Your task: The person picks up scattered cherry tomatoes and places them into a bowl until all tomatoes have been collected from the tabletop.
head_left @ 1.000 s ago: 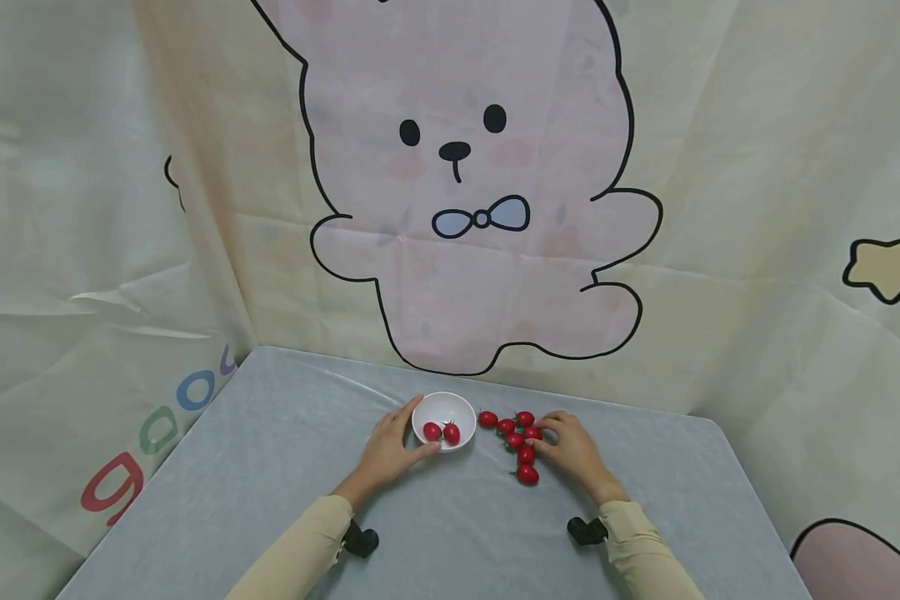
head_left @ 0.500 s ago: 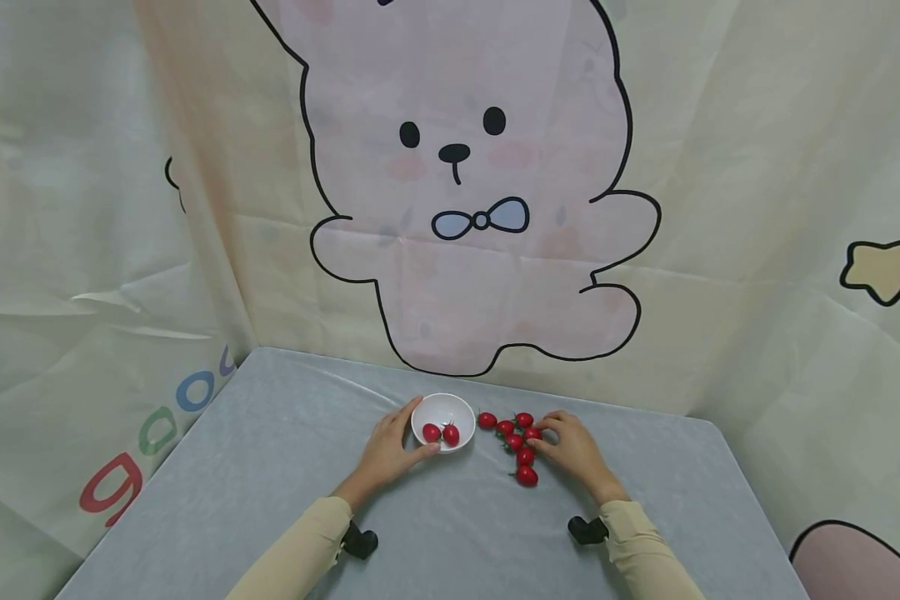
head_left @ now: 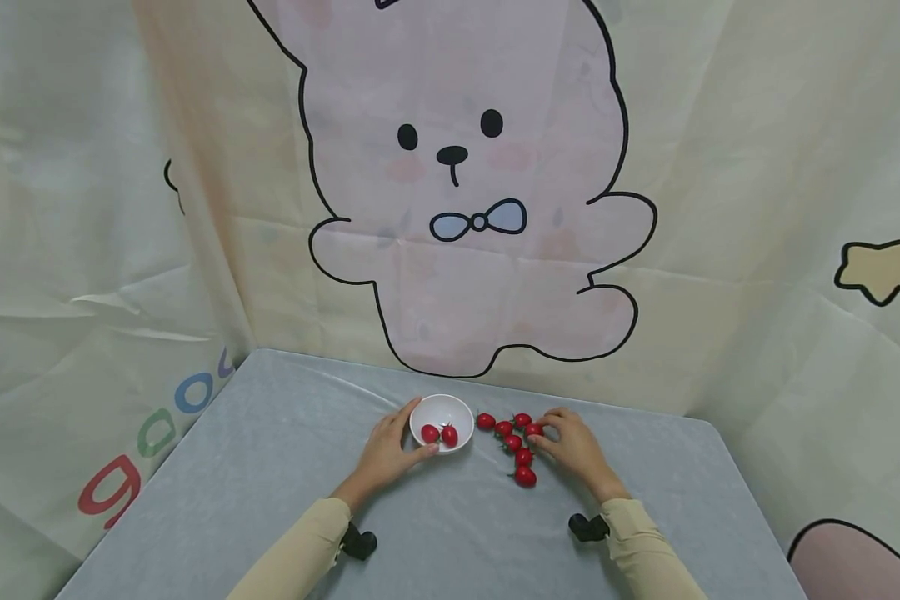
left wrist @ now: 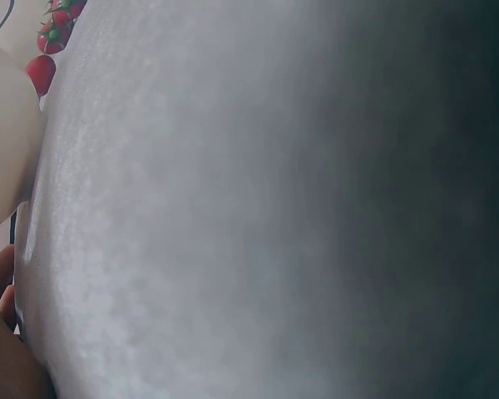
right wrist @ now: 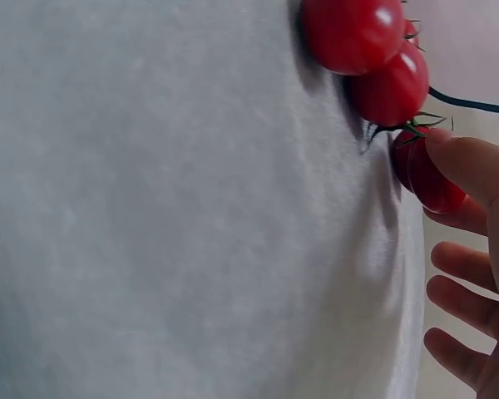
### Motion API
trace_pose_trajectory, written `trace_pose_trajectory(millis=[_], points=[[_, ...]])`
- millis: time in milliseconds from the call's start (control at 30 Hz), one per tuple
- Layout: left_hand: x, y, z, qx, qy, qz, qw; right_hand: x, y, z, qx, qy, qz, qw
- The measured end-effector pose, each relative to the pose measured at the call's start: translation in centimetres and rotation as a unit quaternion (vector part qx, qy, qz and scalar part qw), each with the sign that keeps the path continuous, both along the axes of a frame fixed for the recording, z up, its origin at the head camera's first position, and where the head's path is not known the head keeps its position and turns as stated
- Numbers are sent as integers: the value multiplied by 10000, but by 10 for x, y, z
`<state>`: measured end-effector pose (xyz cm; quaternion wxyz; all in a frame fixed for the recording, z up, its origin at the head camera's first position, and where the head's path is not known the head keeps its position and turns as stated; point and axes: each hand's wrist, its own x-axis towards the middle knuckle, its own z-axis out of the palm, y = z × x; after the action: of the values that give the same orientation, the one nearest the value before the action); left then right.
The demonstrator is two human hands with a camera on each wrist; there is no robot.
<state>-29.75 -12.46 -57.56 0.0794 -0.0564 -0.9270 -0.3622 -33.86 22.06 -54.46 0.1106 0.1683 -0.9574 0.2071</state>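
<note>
The left hand grips the white bowl at its near-left side, thumb and fingers set apart along the rim, and two red tomatoes lie inside. The right hand pinches another, the held tomato, between thumb and forefinger, its other fingers parted. Six more, the loose tomatoes, lie close together on the grey surface, between bowl and right hand.

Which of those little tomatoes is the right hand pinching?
The rightmost tomato in the head view. Only it sits in the pinch of the right hand; the rest lie on the table or in the bowl.
</note>
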Motion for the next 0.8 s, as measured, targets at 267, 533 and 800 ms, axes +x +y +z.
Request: trace_pose_trajectory(millis=[267,533,800], points=[[0,0,1,84,7,-9,10000,-2,5,13,77,96,-5,9999],[-2,-1,-1,-4,45,-22,10000,-2,4,23,102,130,19,9999],[0,-1,-1,-11,36,-16,10000,1,-1,28,41,150,78,9998]])
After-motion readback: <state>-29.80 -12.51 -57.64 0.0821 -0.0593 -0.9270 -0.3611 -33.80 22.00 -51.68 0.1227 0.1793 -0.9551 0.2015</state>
